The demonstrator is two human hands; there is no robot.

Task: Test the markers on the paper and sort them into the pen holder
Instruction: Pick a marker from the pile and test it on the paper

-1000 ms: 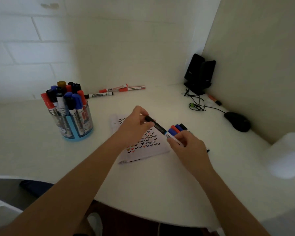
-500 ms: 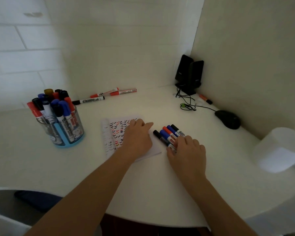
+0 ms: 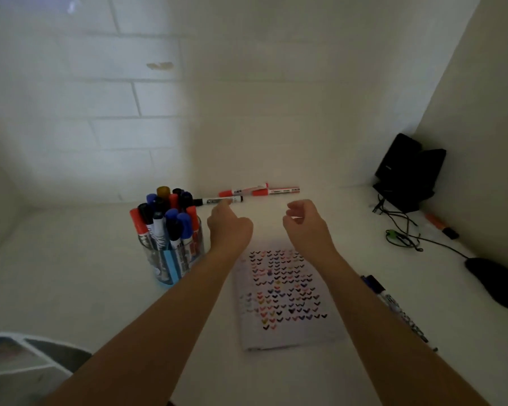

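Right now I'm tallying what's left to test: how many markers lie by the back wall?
3. A black-capped marker nearest the pen holder, by the left hand; a red-capped marker behind it; a second red-capped marker further right. None looks hidden.

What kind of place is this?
Probably a work desk in a corner, at home or in an office: small black speakers, a computer mouse and a pen holder full of markers.

- White surface (image 3: 71, 288) carries a paper (image 3: 285, 288) of check marks.
- Pen holder (image 3: 170, 259) left of paper.
- Three loose markers (image 3: 244, 191) beyond paper.
- Mouse (image 3: 493, 282), speakers (image 3: 408, 171) right of paper.
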